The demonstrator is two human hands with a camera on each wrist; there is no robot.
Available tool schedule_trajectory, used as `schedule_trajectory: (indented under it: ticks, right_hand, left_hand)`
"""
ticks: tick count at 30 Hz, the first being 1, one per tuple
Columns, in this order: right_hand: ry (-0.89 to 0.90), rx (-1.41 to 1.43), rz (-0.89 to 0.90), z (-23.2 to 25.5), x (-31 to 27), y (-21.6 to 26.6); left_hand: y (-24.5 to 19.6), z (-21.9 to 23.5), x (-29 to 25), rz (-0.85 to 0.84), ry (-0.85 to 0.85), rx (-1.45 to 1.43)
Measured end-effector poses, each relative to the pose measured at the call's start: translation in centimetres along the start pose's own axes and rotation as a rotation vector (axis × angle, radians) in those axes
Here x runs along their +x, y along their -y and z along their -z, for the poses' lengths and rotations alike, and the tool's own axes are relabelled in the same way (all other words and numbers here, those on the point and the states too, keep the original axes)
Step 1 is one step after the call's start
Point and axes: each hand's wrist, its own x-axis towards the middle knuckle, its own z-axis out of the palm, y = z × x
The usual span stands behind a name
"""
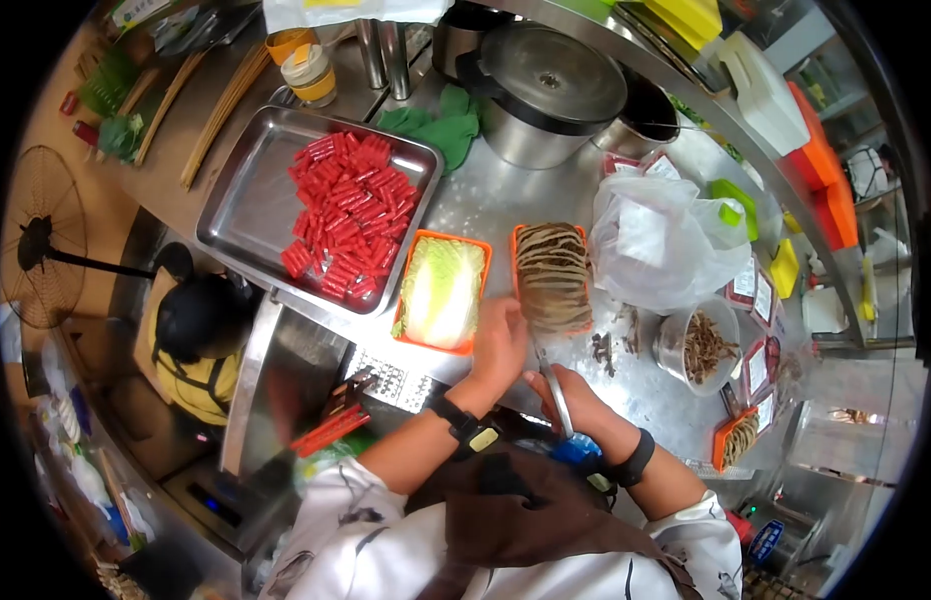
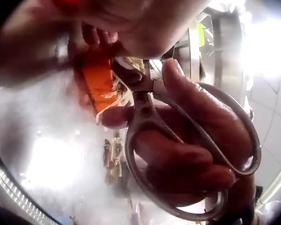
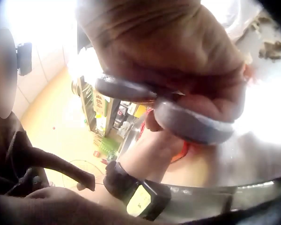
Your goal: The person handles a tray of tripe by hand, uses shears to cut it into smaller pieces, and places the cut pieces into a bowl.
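My right hand (image 1: 575, 400) grips metal scissors (image 2: 147, 110), its thumb and fingers through the handle loops, with the blades toward the orange tray. That orange tray (image 2: 99, 77) holds layered brown-grey strips (image 1: 552, 275) that look like tripe. At its near left corner is my left hand (image 1: 497, 345), fingers bent down by the rim and close to the scissors' blades. What those fingers hold I cannot tell. Left of this hand, a second orange tray (image 1: 398, 325) carries pale green Chinese cabbage (image 1: 443, 290). Dark scraps (image 1: 603, 352) lie right of the strips.
A large steel tray (image 1: 240, 200) of red wrapped pieces stands at back left. Behind are a lidded pot (image 1: 545, 90) and a green cloth (image 1: 440, 125). To the right are a white plastic bag (image 1: 665, 240), a clear tub (image 1: 697, 345) of brown shreds and a small orange tray (image 1: 735, 440).
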Motion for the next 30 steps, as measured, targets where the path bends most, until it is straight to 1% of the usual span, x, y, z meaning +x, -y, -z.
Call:
schedule_trajectory:
  ticks: [2,4,6,8,9,10,12,13,15,16,17,18,19,20,21,22,23,24,26,27,30]
  right_hand:
    - [-0.007,-0.035,0.003,0.1,-0.3,0.1]
    - [0.031,0.081,0.036,0.6,-1.1,0.2]
    - [0.025,0.109,0.029,0.9,-2.6,0.6]
    - [0.007,0.105,0.032,1.5,-3.8,-0.4]
    - [0.004,0.107,0.043,1.8,-4.2,-1.4]
    - [0.000,0.115,0.043,2.2,-4.9,-1.9]
    - [0.027,0.117,0.049,3.1,-6.6,-2.5]
    - [0.040,0.119,0.048,3.5,-7.1,-3.2]
    - [0.063,0.113,0.061,4.4,-7.0,-4.9]
    - [0.089,0.086,0.072,4.7,-7.0,-5.6]
    - [0.090,0.056,0.037,5.0,-7.1,-5.5]
    - [0.089,0.066,0.040,5.3,-6.9,-5.9]
    - [0.055,-0.066,0.124,5.5,-6.4,-6.4]
    - [0.022,-0.199,0.209,5.6,-6.0,-6.6]
    - [-0.020,-0.246,0.194,5.7,-6.1,-6.1]
    - [-0.017,-0.240,0.202,5.7,-5.8,-6.1]
    - [-0.027,-0.269,0.230,5.8,-5.3,-6.3]
    - [-0.040,-0.299,0.258,5.8,-5.0,-6.3]
    - [-0.031,-0.290,0.252,6.0,-4.9,-5.7]
    - [-0.021,-0.287,0.241,6.1,-4.8,-5.5]
    - [-0.044,-0.256,0.307,6.3,-4.7,-6.2]
  left_hand:
    - [0.3,-0.2,0.5,-0.001,-0.039,0.138]
    - [0.4,-0.2,1.3,-0.011,-0.039,0.154]
    - [0.4,-0.3,2.0,-0.018,-0.034,0.168]
    - [-1.1,0.8,3.0,0.046,0.103,0.261]
    - [-2.1,1.3,3.5,0.110,0.162,0.284]
    - [-2.0,1.4,3.8,0.107,0.169,0.286]
    - [-1.9,1.7,4.6,-0.022,0.277,0.378]
    - [-2.4,2.1,4.9,-0.026,0.289,0.385]
    - [-4.0,3.0,5.6,0.220,0.416,0.207]
    - [-3.8,3.1,5.4,0.215,0.431,0.215]
    - [-3.5,3.1,5.0,0.122,0.371,0.263]
    - [-3.4,3.3,4.6,0.028,0.305,0.310]
    - [-3.4,3.6,4.1,0.106,0.315,0.287]
    - [-3.1,3.6,3.3,0.102,0.319,0.297]
    - [-2.3,3.7,2.5,0.152,0.310,0.323]
    - [-1.6,3.7,1.6,0.202,0.298,0.349]
    - [-1.2,3.8,0.9,0.205,0.345,0.396]
    - [-0.9,4.0,0.4,0.201,0.343,0.403]
    - [-1.4,4.2,0.1,0.333,0.517,0.284]
    - [-1.7,4.0,0.0,0.402,0.519,0.248]
    - [0.9,3.4,-0.4,0.361,0.477,0.175]
